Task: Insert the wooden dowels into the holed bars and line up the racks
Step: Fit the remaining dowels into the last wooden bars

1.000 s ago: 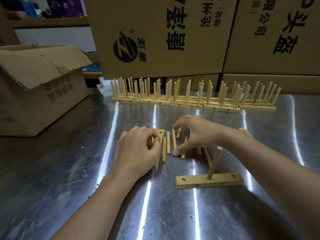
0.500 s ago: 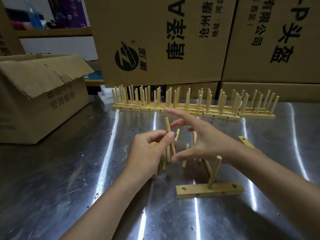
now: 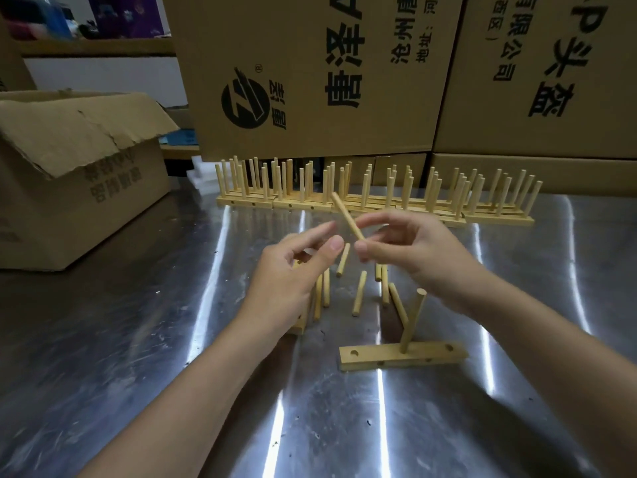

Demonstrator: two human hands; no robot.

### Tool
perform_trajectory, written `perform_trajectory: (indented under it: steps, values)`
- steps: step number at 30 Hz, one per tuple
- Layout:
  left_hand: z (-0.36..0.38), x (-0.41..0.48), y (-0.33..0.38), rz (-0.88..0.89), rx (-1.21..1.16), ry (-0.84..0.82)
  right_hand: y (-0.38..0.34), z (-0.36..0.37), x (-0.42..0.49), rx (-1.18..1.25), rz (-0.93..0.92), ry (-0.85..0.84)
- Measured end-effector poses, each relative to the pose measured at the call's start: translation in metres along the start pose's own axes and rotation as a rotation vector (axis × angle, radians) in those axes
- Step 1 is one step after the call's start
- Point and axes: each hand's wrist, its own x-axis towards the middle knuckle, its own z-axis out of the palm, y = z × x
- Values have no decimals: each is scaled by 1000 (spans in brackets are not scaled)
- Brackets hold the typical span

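Dowel up in the air, tilted, pinched at its lower end by the right hand. The left hand is just beside it, fingers loose, holding nothing. The steel table is wide open front and left. Half a second back, the left fingers had that dowel. Loose dowels lie underneath. The holed bar with one upright peg sits below the right wrist. Finished racks line the boxes behind.
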Motion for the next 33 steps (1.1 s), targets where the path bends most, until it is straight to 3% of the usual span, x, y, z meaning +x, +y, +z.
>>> perform_trajectory:
  steps: [4,7,9,17,33]
  values:
    - [4,-10,-2,61,421,-255,-16,-35,-28,-302,-67,273]
    - [14,-21,-3,134,690,-452,-26,-60,-56,-444,-55,314]
    - [18,-24,-3,207,748,-483,-30,-69,-74,-421,-31,329]
    - [20,-28,-3,257,733,-445,-7,-44,-115,-137,91,284]
    - [20,-25,-9,248,638,-425,-2,-32,-123,-639,49,31]
